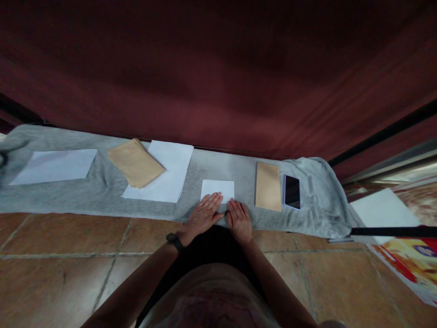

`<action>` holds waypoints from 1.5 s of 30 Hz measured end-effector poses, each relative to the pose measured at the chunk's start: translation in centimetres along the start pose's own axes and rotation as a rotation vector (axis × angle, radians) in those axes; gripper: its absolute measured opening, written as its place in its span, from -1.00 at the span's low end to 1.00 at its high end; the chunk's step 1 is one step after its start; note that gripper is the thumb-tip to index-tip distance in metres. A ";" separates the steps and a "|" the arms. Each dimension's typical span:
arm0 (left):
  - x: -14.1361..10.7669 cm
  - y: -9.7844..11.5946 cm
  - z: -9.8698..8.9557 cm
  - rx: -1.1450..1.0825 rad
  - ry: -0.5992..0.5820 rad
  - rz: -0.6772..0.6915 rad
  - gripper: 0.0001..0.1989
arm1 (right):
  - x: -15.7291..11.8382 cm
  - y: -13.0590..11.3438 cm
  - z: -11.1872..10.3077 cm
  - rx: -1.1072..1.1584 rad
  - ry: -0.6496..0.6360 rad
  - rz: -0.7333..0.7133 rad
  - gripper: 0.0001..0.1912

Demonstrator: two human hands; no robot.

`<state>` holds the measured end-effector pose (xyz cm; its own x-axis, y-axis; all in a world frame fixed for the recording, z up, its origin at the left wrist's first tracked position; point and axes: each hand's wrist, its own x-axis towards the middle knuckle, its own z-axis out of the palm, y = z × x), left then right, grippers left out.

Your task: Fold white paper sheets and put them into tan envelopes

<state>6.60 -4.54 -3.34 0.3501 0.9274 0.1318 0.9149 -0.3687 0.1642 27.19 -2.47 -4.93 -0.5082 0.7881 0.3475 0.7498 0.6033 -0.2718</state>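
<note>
A small white sheet of paper [218, 186], perhaps folded, lies on the grey cloth straight in front of me. My left hand [205, 213] rests flat on its lower left part, fingers stretched out. Beside it, my right hand [239, 221] lies flat with its fingertips at the sheet's lower right edge. Both palms face down, and the hands cover the near edge of the paper. Neither hand grips anything.
Brown envelopes [136, 164] lie stacked on white sheets [180, 159] to the left. Farther left is another white sheet [58, 165]. A single brown envelope [268, 187] and a phone [292, 192] lie to the right. Grey cloth [218, 160] covers the narrow surface, before a dark red curtain [218, 91].
</note>
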 end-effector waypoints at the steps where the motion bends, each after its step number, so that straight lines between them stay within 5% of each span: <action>1: -0.3 -0.1 0.0 0.000 0.005 -0.012 -0.32 | 0.0 0.0 0.0 0.001 0.002 -0.003 -0.55; 11: -3.0 -1.1 -0.5 0.044 0.065 -0.109 -0.29 | 0.2 0.2 -0.4 0.090 -0.009 0.028 -0.54; 25: -3.3 -0.8 -0.7 0.023 0.055 -0.108 -0.37 | 7.4 -4.0 2.4 0.061 -0.255 -0.074 -0.49; 33: -3.3 -0.4 -1.6 0.018 0.028 -0.127 -0.39 | 10.1 -3.1 3.6 0.019 -0.254 -0.026 -0.47; 45: -3.4 -0.4 -1.8 0.016 0.018 -0.128 -0.35 | 8.4 1.1 3.2 -0.036 -0.138 0.052 -0.41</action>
<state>4.64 -7.68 -2.08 0.2269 0.9654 0.1284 0.9549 -0.2465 0.1657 22.41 5.22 -5.14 -0.5200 0.8289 0.2060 0.7899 0.5585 -0.2531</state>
